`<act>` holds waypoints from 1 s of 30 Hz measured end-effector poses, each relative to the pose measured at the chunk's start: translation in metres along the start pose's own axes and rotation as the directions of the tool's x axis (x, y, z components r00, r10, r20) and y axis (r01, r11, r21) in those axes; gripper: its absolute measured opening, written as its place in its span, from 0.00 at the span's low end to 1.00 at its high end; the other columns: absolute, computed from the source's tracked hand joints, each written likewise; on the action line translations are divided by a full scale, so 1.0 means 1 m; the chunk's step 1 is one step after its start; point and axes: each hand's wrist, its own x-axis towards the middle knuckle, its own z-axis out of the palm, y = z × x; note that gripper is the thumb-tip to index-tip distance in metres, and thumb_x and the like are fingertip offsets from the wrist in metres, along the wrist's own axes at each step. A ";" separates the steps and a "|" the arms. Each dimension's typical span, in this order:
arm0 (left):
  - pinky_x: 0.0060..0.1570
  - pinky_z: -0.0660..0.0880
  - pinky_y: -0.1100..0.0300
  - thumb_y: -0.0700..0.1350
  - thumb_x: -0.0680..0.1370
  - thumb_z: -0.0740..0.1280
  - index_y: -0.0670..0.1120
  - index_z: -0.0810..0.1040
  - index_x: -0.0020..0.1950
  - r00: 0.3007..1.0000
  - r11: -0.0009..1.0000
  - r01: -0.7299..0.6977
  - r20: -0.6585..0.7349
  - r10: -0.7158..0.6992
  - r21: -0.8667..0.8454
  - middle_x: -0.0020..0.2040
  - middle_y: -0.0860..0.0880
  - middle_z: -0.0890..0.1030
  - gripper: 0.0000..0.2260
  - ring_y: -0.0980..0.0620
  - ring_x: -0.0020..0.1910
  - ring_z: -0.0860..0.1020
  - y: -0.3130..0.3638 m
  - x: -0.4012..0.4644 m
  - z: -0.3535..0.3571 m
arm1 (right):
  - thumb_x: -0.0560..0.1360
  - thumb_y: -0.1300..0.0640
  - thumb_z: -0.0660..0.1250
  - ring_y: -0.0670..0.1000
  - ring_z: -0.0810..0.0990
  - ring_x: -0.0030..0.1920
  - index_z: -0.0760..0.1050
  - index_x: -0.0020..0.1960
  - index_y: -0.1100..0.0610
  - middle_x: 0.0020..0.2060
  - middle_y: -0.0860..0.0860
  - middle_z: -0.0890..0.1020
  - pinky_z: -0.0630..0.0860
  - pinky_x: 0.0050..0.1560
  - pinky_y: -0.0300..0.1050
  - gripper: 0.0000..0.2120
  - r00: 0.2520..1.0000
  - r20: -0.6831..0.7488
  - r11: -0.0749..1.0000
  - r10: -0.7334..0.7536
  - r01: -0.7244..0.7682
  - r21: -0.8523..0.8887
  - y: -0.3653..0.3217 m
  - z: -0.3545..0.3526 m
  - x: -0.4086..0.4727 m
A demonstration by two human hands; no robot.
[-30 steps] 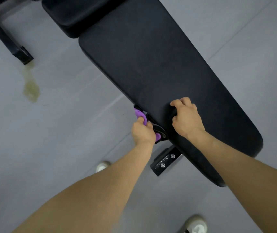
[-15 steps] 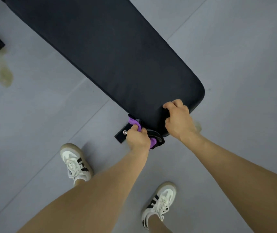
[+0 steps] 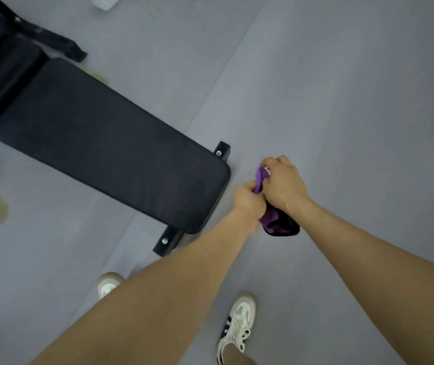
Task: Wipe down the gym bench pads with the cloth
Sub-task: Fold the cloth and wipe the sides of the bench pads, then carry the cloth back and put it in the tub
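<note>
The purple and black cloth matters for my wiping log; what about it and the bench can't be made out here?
Head view:
- Purple and black cloth: bunched, mostly covered by left hand and right hand.
- Black padded gym bench: far pad cut off by the left edge.
- Wiped or not: motion blur hides it.

Purple-and-black cloth (image 3: 273, 222), black bench pad (image 3: 110, 154), grey floor (image 3: 342, 101), white black-striped shoes (image 3: 237, 322)

Both hands, left hand (image 3: 248, 198) and right hand (image 3: 283, 184), grip the purple cloth (image 3: 272, 219) beside the bench pad (image 3: 110, 154).
</note>
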 end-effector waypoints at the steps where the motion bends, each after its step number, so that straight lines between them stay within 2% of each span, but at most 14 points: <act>1: 0.22 0.63 0.72 0.34 0.77 0.61 0.44 0.72 0.38 0.997 0.994 -0.077 0.002 0.077 0.073 0.31 0.49 0.70 0.09 0.53 0.29 0.67 0.028 -0.005 0.005 | 0.78 0.63 0.55 0.59 0.69 0.61 0.70 0.64 0.58 0.63 0.57 0.68 0.71 0.59 0.51 0.16 0.998 -0.057 1.000 0.013 -0.012 0.028 0.001 -0.030 -0.002; 3: 0.25 0.64 0.71 0.35 0.77 0.63 0.43 0.75 0.45 0.982 0.957 -0.189 0.023 0.188 0.222 0.31 0.52 0.69 0.04 0.53 0.32 0.68 0.075 -0.017 0.011 | 0.78 0.64 0.55 0.59 0.70 0.62 0.70 0.65 0.58 0.64 0.58 0.69 0.69 0.60 0.49 0.17 0.985 -0.166 0.997 0.038 -0.027 0.067 0.005 -0.096 -0.008; 4: 0.29 0.65 0.68 0.36 0.77 0.63 0.43 0.74 0.45 0.977 0.933 -0.211 0.026 0.212 0.291 0.32 0.51 0.69 0.03 0.51 0.34 0.68 0.088 -0.022 0.008 | 0.78 0.64 0.54 0.59 0.70 0.62 0.70 0.66 0.58 0.64 0.58 0.69 0.69 0.60 0.49 0.18 0.981 -0.189 0.997 0.042 -0.029 0.073 0.006 -0.119 -0.011; 6: 0.37 0.65 0.63 0.37 0.76 0.64 0.44 0.73 0.41 0.965 0.887 -0.255 0.044 0.259 0.385 0.34 0.50 0.71 0.05 0.49 0.39 0.70 0.122 -0.031 0.006 | 0.78 0.63 0.54 0.59 0.71 0.62 0.69 0.67 0.58 0.64 0.58 0.69 0.69 0.59 0.49 0.18 0.969 -0.240 0.996 0.057 -0.038 0.083 0.005 -0.174 -0.017; 8: 0.39 0.64 0.65 0.36 0.76 0.63 0.42 0.76 0.47 0.945 0.836 -0.319 0.090 0.313 0.447 0.39 0.48 0.75 0.04 0.49 0.41 0.72 0.165 -0.044 0.009 | 0.78 0.64 0.54 0.58 0.70 0.63 0.67 0.68 0.58 0.65 0.58 0.68 0.70 0.59 0.49 0.19 0.964 -0.259 0.996 0.064 -0.043 0.083 0.001 -0.227 -0.027; 10: 0.39 0.63 0.65 0.36 0.76 0.62 0.40 0.77 0.52 0.910 0.761 -0.405 0.143 0.389 0.506 0.42 0.47 0.75 0.07 0.49 0.42 0.72 0.212 -0.053 0.014 | 0.78 0.64 0.55 0.58 0.70 0.63 0.66 0.69 0.57 0.65 0.57 0.68 0.71 0.59 0.50 0.20 0.960 -0.275 0.998 0.053 -0.039 0.056 -0.006 -0.275 -0.032; 14: 0.36 0.62 0.65 0.35 0.76 0.61 0.41 0.78 0.50 0.852 0.667 -0.502 0.178 0.493 0.551 0.40 0.47 0.75 0.07 0.49 0.41 0.72 0.301 -0.057 0.027 | 0.77 0.64 0.55 0.57 0.69 0.63 0.65 0.70 0.57 0.66 0.57 0.67 0.71 0.58 0.49 0.21 0.954 -0.299 0.999 0.024 -0.031 -0.018 -0.021 -0.349 -0.026; 18: 0.33 0.61 0.65 0.34 0.75 0.61 0.43 0.77 0.47 0.806 0.612 -0.553 0.177 0.564 0.565 0.35 0.51 0.72 0.07 0.51 0.39 0.71 0.384 -0.046 0.038 | 0.78 0.63 0.55 0.57 0.68 0.63 0.63 0.71 0.56 0.66 0.56 0.66 0.71 0.56 0.49 0.21 0.957 -0.289 0.993 -0.016 -0.018 -0.114 -0.040 -0.412 0.014; 21: 0.39 0.64 0.67 0.35 0.75 0.62 0.45 0.80 0.52 0.782 0.593 -0.577 0.171 0.599 0.561 0.41 0.51 0.76 0.11 0.52 0.42 0.73 0.439 -0.022 0.043 | 0.78 0.62 0.55 0.56 0.67 0.64 0.63 0.71 0.55 0.66 0.55 0.66 0.71 0.56 0.49 0.21 0.960 -0.274 0.990 -0.050 0.011 -0.144 -0.052 -0.453 0.061; 23: 0.42 0.66 0.65 0.35 0.74 0.62 0.45 0.79 0.53 0.770 0.586 -0.579 0.143 0.622 0.567 0.44 0.51 0.77 0.11 0.52 0.44 0.74 0.473 -0.008 0.045 | 0.78 0.62 0.55 0.56 0.67 0.65 0.63 0.71 0.56 0.66 0.55 0.67 0.71 0.58 0.48 0.21 0.964 -0.257 0.988 -0.073 0.036 -0.148 -0.060 -0.479 0.093; 27: 0.45 0.70 0.60 0.36 0.74 0.63 0.42 0.79 0.52 0.735 0.502 -0.597 0.176 0.655 0.626 0.46 0.47 0.78 0.09 0.48 0.45 0.76 0.539 0.015 0.053 | 0.78 0.61 0.56 0.57 0.68 0.65 0.64 0.70 0.56 0.66 0.56 0.68 0.71 0.61 0.49 0.21 0.973 -0.202 0.988 -0.112 0.087 -0.129 -0.072 -0.530 0.150; 30: 0.48 0.71 0.58 0.36 0.74 0.63 0.40 0.78 0.51 0.720 0.484 -0.603 0.171 0.673 0.634 0.49 0.44 0.79 0.08 0.46 0.47 0.77 0.586 0.038 0.063 | 0.78 0.60 0.57 0.57 0.71 0.64 0.65 0.70 0.56 0.66 0.56 0.69 0.71 0.62 0.50 0.20 0.980 -0.150 0.989 -0.130 0.118 -0.089 -0.077 -0.566 0.192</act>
